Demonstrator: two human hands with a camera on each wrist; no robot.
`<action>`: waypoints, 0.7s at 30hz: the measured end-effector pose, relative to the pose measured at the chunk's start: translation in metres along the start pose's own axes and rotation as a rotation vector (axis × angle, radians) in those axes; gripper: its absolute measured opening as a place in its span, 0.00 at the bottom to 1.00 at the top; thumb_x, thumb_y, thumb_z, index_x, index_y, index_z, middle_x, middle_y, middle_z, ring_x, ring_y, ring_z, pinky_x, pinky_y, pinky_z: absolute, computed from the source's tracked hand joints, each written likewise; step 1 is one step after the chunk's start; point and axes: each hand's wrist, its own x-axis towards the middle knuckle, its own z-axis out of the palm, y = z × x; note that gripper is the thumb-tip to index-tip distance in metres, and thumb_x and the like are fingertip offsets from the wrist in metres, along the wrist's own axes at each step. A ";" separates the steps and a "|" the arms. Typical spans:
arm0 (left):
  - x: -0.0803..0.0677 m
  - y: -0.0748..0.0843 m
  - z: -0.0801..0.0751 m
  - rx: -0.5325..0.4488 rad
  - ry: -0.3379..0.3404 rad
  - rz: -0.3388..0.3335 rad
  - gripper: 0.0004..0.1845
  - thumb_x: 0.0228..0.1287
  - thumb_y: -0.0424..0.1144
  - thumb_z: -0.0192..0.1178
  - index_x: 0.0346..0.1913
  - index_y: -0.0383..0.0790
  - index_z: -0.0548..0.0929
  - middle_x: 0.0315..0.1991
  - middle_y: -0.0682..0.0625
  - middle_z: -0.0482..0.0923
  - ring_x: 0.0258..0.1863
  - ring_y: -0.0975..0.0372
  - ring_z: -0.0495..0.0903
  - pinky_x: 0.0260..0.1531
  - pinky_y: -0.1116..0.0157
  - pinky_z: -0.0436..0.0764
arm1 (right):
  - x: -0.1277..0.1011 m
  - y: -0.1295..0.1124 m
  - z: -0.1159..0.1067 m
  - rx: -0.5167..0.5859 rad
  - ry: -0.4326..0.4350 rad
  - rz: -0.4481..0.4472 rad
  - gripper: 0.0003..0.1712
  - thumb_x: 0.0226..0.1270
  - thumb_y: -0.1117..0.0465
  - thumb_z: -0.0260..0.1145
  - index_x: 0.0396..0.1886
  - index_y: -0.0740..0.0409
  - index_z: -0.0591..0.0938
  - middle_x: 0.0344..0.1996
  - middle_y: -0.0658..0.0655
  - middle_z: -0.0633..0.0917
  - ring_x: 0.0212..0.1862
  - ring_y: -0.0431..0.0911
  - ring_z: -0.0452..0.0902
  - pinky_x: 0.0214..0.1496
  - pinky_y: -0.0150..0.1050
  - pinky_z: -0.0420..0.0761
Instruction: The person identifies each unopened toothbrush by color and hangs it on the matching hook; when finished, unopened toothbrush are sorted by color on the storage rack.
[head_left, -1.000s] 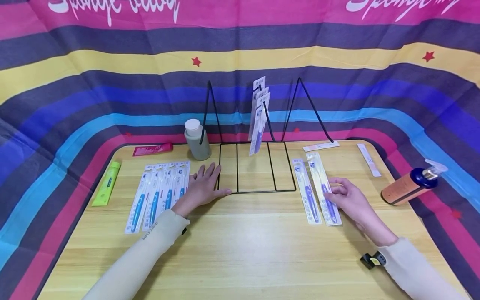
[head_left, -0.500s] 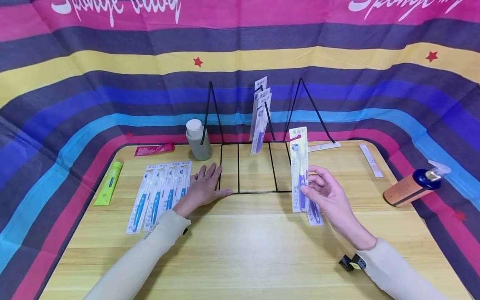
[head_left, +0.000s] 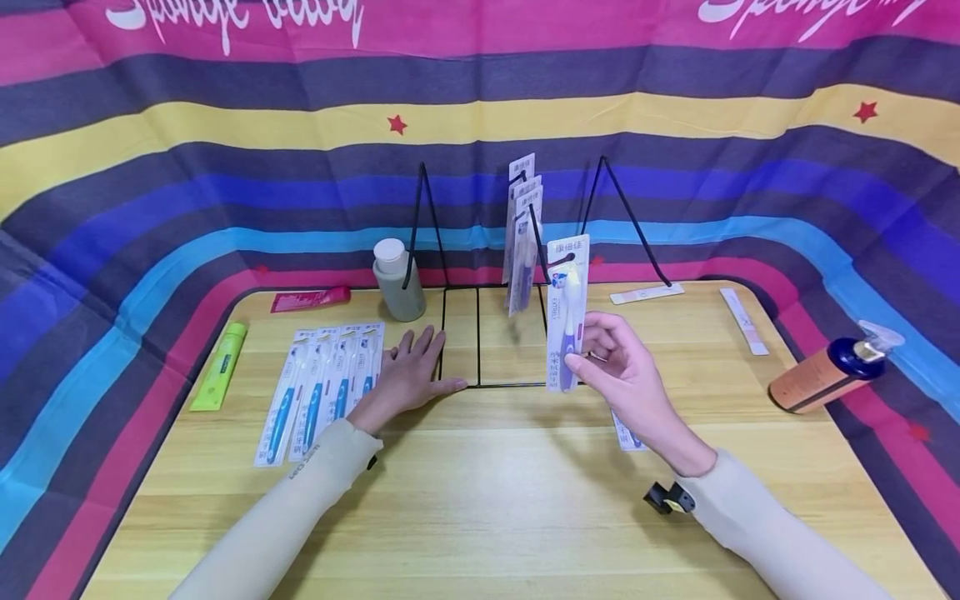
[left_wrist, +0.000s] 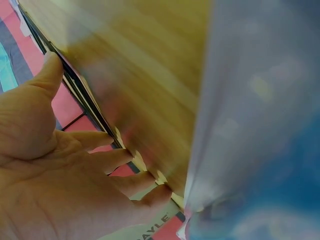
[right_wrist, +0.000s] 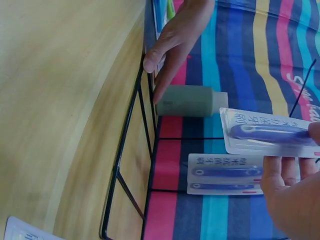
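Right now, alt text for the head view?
The right hand holds a purple toothbrush pack upright before a black wire rack; the left hand rests flat on the wooden table beside blue toothbrush packs.

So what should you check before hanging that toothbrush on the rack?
1. Right hand pinches the toothbrush pack: ok.
2. Pack upright, hole end up: ok.
3. Left hand flat on the table, touching the rack base: ok.
4. Room on the middle hook beside the hung packs: cannot tell.
5. Pack's hole lined up with the hook: not ok, it is lower and nearer.
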 end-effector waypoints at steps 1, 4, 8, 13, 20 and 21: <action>0.000 0.000 0.000 0.000 0.001 0.002 0.56 0.75 0.70 0.61 0.89 0.39 0.52 0.89 0.38 0.43 0.86 0.35 0.41 0.77 0.28 0.47 | 0.001 0.001 0.001 0.000 0.001 0.002 0.27 0.75 0.80 0.66 0.70 0.64 0.75 0.51 0.60 0.88 0.53 0.48 0.84 0.58 0.40 0.86; 0.000 0.001 0.000 0.003 0.003 0.006 0.56 0.75 0.70 0.61 0.89 0.39 0.52 0.89 0.38 0.43 0.86 0.35 0.41 0.77 0.28 0.47 | 0.001 0.005 0.002 -0.007 -0.001 0.010 0.26 0.75 0.79 0.66 0.69 0.65 0.75 0.50 0.60 0.88 0.52 0.48 0.85 0.56 0.39 0.86; -0.001 0.000 -0.001 0.004 0.004 0.014 0.56 0.75 0.71 0.60 0.89 0.39 0.52 0.89 0.37 0.43 0.86 0.35 0.41 0.77 0.28 0.47 | 0.003 0.008 0.005 -0.033 -0.019 0.033 0.26 0.76 0.77 0.67 0.70 0.65 0.75 0.49 0.61 0.87 0.53 0.49 0.84 0.57 0.39 0.86; -0.003 -0.001 -0.003 -0.002 0.003 0.027 0.55 0.76 0.70 0.61 0.89 0.39 0.52 0.89 0.37 0.43 0.86 0.35 0.41 0.77 0.28 0.48 | 0.017 0.014 0.012 -0.050 -0.023 0.064 0.28 0.77 0.74 0.68 0.73 0.64 0.73 0.52 0.62 0.87 0.55 0.51 0.85 0.60 0.40 0.85; -0.002 0.000 -0.002 -0.008 -0.003 0.020 0.56 0.76 0.70 0.61 0.89 0.39 0.51 0.89 0.38 0.43 0.86 0.35 0.40 0.77 0.28 0.48 | 0.052 0.037 0.018 0.017 0.032 0.042 0.26 0.78 0.73 0.67 0.71 0.62 0.75 0.52 0.60 0.87 0.54 0.51 0.83 0.61 0.41 0.83; -0.002 0.000 -0.002 -0.007 -0.004 0.019 0.56 0.76 0.70 0.61 0.89 0.39 0.51 0.89 0.37 0.43 0.86 0.35 0.41 0.77 0.28 0.48 | 0.056 0.041 0.019 0.022 0.042 0.039 0.25 0.78 0.73 0.68 0.70 0.62 0.75 0.52 0.60 0.87 0.54 0.51 0.83 0.61 0.41 0.82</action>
